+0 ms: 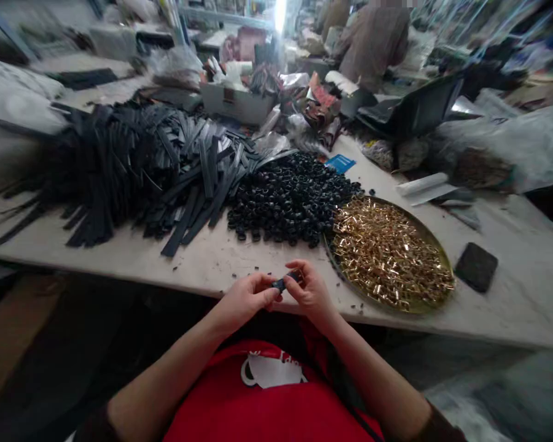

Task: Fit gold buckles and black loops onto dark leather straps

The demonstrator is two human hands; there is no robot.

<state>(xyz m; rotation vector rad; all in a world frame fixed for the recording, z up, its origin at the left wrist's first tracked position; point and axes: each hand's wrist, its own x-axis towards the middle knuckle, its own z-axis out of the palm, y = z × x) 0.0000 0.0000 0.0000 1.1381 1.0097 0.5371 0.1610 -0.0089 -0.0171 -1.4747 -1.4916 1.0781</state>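
My left hand (244,298) and my right hand (311,291) meet at the table's near edge, both pinching one small black strap piece (283,282) between their fingertips. Just beyond them lies a heap of small black loops (288,199). To the left spreads a big pile of black straps (129,166). On the right a round tray (334,261) holds several gold metal buckles (389,255).
The pale table (142,258) runs left to right. A dark flat pad (476,266) lies right of the tray, a blue card (340,162) behind the loops. Boxes, bags and clutter fill the far side, where another person (373,40) sits.
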